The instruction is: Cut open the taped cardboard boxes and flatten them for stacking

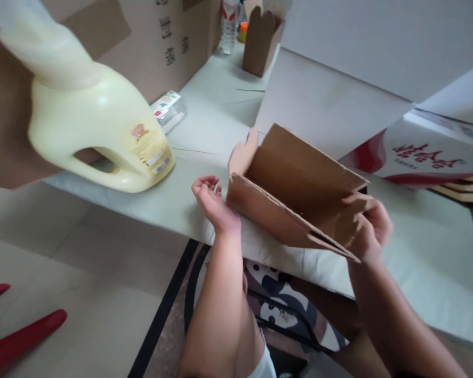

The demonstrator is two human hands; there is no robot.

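Observation:
A small brown cardboard box [295,178], partly folded with its flaps up, stands near the front edge of the pale table [205,131]. My right hand [368,226] grips the box's right end flap, fingers curled round the cardboard. My left hand [211,199] is at the box's left end, fingers loosely curled and just touching the left corner; nothing shows inside it. A large pale yellow detergent bottle [98,126] with a handle lies on its side at the table's left.
A big brown carton [157,42] stands behind the bottle. A small clear packet [169,107], a brown paper bag [260,42] and a water bottle [228,23] sit farther back. White sheets [339,68] and a red-printed box [421,157] fill the right. Red objects [23,336] lie on the floor.

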